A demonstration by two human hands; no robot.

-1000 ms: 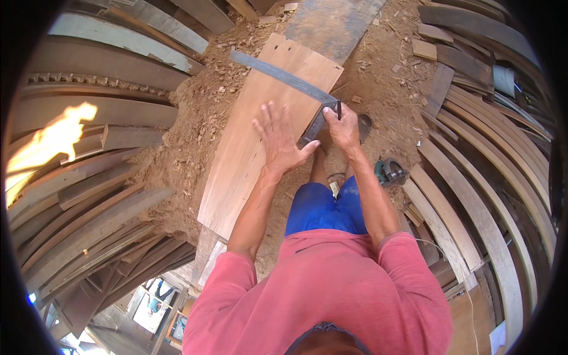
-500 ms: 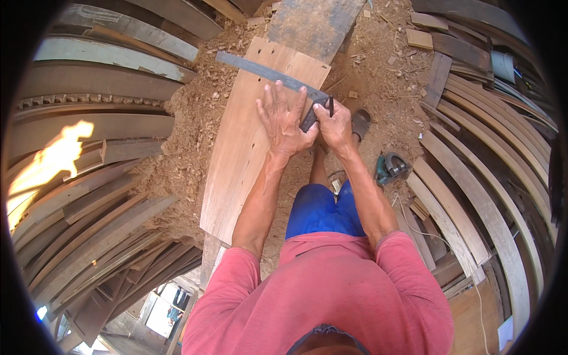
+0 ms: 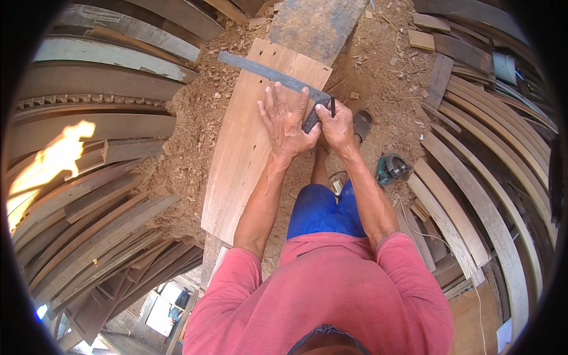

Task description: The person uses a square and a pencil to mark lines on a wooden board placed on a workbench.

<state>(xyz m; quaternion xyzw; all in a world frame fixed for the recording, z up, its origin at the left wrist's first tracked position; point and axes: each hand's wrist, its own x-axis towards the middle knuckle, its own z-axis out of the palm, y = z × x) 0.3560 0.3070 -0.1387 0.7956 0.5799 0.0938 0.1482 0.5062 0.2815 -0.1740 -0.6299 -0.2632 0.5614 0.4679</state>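
A pale wooden board (image 3: 236, 165) with several small dark holes lies lengthwise before me. Across its far part rests a try square (image 3: 257, 68), its grey metal blade slanting down to the right and its dark stock along the board's right edge. My left hand (image 3: 285, 129) lies spread on the board, fingertips at the blade's near edge and thumb close to the stock. At the right end of the blade, my right hand (image 3: 337, 127) pinches a dark pencil (image 3: 332, 106) that points up between thumb and fingers. Its tip is hidden.
The board lies on a worn plank bench (image 3: 313, 26). Sawdust and shavings (image 3: 378, 71) cover the ground. A green power tool (image 3: 391, 168) with a pale cord sits to the right. Stacked planks (image 3: 473, 183) line both sides.
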